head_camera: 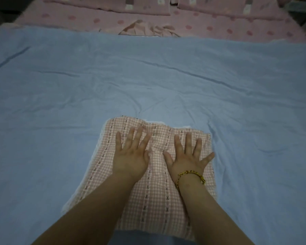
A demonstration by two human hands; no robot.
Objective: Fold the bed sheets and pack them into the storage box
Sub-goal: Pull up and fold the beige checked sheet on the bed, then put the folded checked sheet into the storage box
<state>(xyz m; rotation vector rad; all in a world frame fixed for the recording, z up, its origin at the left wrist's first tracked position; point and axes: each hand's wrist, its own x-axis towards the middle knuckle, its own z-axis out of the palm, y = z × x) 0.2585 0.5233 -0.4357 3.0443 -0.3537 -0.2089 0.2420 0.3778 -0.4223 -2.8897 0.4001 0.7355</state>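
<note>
Pressing flat on a folded pink checked sheet (154, 200), both hands lie palm down with fingers straight and spread, holding nothing. The left hand (131, 156) and the right hand (186, 159) rest side by side, near each other but apart, with a puckered ridge of the checked cloth rising between their thumbs. A braided yellow bracelet (190, 175) circles the wrist just behind the right hand. The checked sheet reaches a little past the fingertips of both hands, where its far edge is wavy and shows a thin white trim. On the outer side of the left hand it spreads wider, while the little finger of the right hand lies at its edge. Behind the hands the forearms cover much of it and partly hide its near edge, so its full outline cannot be made out, nor can the number of layers be told. Under it and all round the hands lies a wrinkled blue sheet (148, 76), which runs out of view to the left and right. Well beyond the fingertips, past the far edge of the blue sheet, the bed (210, 23) shows a pink dotted cover. A crumpled beige cloth (148, 29) lies on it, partly behind the blue edge and too dim to identify. Farther off, pink pillows (104, 6) are cut by the top of the picture, and the corners are dark and soft.
</note>
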